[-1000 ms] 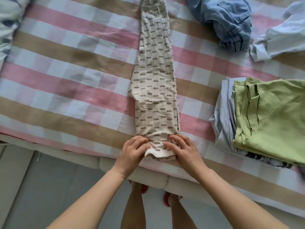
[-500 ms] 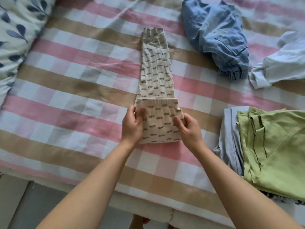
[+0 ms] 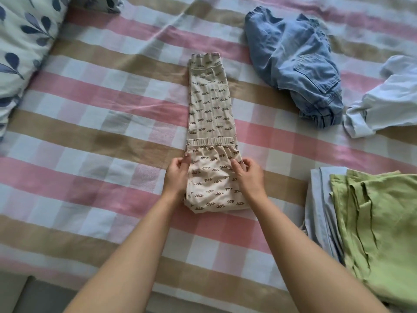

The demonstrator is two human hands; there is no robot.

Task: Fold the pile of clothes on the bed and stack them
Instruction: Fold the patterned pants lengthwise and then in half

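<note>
both hands have carried the waistband [image 3: 211, 142] end of the patterned trousers [image 3: 209, 105] away from the near edge of the bed [image 3: 90, 177] and laid it over the legs. the garment is now shorter and lies about the middle of the bed, with its cuffs pointing to the far edge. the left hand [image 3: 178, 175] pinches the left side of the folded-over part, thumb on top, and the right hand [image 3: 248, 175] pinches the right side in much the same way. both are narrow, closed on cloth. the flap sits flat and fairly square on the legs beneath.

for the task this looks like 1 crosswise fold made. the far length is uncovered, so another fold seems needed before the trousers are small enough for the stack [image 3: 379, 222], which waits by the right edge toward the near right corner, green on top. a denim garment [image 3: 293, 64] and a pale blue shirt [image 3: 388, 105] lie crumpled toward the far right corner, so at least 2 more pieces remain.
</note>
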